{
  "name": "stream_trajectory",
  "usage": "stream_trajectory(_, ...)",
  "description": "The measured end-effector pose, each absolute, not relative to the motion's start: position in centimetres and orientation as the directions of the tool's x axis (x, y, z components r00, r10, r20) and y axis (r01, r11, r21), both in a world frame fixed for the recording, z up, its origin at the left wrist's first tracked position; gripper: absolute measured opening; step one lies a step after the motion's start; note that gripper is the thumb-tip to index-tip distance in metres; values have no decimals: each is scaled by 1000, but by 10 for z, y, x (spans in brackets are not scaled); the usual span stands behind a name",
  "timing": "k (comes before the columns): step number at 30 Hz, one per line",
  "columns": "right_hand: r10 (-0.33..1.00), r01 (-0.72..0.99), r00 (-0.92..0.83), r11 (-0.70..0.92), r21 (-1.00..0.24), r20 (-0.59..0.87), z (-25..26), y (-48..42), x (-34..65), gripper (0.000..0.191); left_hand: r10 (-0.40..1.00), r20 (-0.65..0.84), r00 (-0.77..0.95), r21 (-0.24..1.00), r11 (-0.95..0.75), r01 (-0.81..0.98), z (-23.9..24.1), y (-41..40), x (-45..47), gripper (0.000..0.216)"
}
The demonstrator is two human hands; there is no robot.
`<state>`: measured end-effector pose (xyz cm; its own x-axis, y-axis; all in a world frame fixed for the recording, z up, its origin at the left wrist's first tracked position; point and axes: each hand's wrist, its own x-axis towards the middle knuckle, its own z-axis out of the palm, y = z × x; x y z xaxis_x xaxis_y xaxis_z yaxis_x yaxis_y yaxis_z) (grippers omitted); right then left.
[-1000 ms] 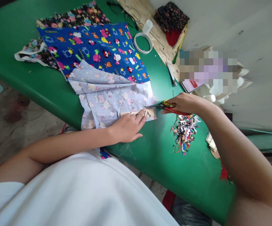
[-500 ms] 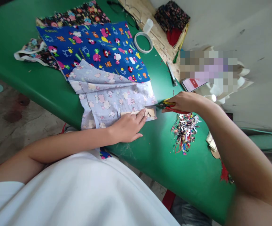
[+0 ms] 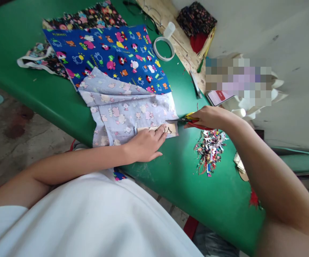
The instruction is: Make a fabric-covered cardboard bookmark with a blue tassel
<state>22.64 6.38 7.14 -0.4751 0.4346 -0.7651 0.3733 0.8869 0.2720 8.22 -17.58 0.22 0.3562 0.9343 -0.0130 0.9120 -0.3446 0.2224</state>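
My left hand lies flat, fingers stretched out, pressing a pale strip with dark curved marks onto the fabric. The blue fabric is folded so its pale underside shows, with a faint animal print. My right hand is closed around scissors with red and yellow handles. Their blades lie at the fabric's right edge, just above the marked strip. Behind the fold, the bright blue printed side of the fabric faces up.
The green table carries a heap of scraps right of the fabric. Dark floral cloth lies at the back. A tape roll, a small white cylinder, glasses, a metal tool and a phone lie beyond.
Almost nothing differs; the view has shifted slightly. Both hands, the scissors and the fabric keep nearly the same places.
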Motion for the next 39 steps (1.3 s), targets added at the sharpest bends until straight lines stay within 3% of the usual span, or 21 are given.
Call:
stream_trajectory(9, 406, 331, -494, 905, 266, -769, 66, 62, 238, 71, 935, -9, 354, 217, -344, 913, 3, -175, 82, 67)
stream_trajectory(23, 396, 316, -487, 911, 266, -778, 68, 52, 223, 62, 931, -14, 364, 223, -352, 909, 3, -176, 81, 67)
stream_trajectory(39, 395, 395, -442, 892, 221, -806, 68, 56, 220, 76, 932, -34, 362, 232, -345, 910, 4, -176, 81, 67)
